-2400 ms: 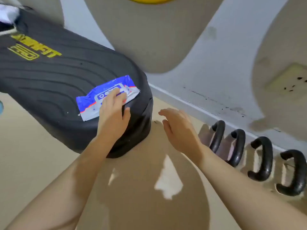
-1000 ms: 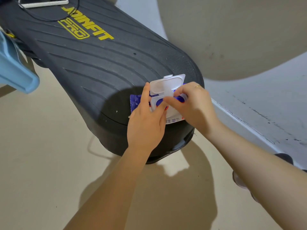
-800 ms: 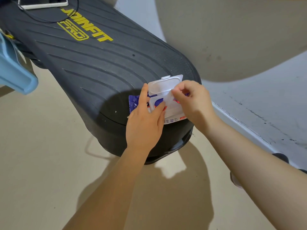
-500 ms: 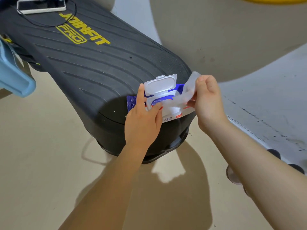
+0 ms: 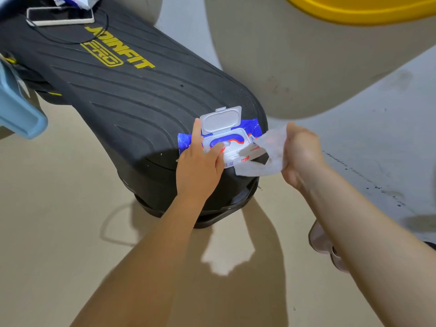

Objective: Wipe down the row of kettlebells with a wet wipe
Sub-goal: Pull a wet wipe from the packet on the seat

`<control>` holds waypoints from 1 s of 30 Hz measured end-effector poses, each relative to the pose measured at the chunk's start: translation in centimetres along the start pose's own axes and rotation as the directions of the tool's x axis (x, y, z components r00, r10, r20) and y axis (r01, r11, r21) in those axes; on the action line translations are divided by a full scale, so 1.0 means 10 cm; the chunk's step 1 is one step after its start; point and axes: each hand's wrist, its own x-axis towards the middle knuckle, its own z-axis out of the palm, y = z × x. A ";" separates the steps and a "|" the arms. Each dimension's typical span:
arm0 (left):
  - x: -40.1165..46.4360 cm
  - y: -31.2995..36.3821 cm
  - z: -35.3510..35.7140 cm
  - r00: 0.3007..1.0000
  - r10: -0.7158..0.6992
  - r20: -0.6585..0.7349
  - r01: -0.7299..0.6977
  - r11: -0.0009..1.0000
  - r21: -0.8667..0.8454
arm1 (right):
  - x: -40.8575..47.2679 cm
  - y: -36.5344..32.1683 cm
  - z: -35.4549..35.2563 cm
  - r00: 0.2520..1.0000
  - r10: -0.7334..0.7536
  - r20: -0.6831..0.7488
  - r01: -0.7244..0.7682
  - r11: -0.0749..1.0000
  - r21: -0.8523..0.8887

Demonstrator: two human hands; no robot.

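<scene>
On black bench [image 5: 132, 109]: left hand [image 5: 198, 166] pins wipe pack [image 5: 226, 142]; right hand [image 5: 303, 154] grips thin white translucent wet wipe [image 5: 264, 159].

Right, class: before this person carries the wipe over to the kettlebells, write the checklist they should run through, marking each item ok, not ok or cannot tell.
1. Wipe held: right hand grips the wet wipe. Ok.
2. Wipe fully free of the pack: one corner lies over the pack's edge. Cannot tell.
3. Pack steadied: left hand presses it onto the black bench. Ok.
4. Lid shut so the wipes stay moist: it stands open. Not ok.
5. Kettlebells in sight: only an unclear edge shows behind the right forearm. Cannot tell.
</scene>
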 end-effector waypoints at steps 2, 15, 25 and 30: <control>0.02 0.00 -0.03 1.000 -0.028 -0.013 0.027 0.995 -0.094 | -0.02 0.03 -0.04 1.000 0.016 -0.025 -0.018 0.998 -0.066; -0.03 0.01 -0.05 0.988 0.128 0.088 -0.128 0.992 0.003 | 0.02 0.12 -0.20 0.997 -0.081 -0.018 0.075 0.971 -0.228; -0.18 0.78 -0.09 0.982 0.146 0.117 -0.087 0.911 -0.404 | -0.18 0.25 -0.59 0.980 -0.108 0.167 0.141 0.970 -0.198; -0.37 1.31 0.08 0.754 0.105 0.648 0.504 0.539 -0.674 | -0.20 0.30 -1.12 0.975 -0.096 0.200 0.135 0.972 -0.194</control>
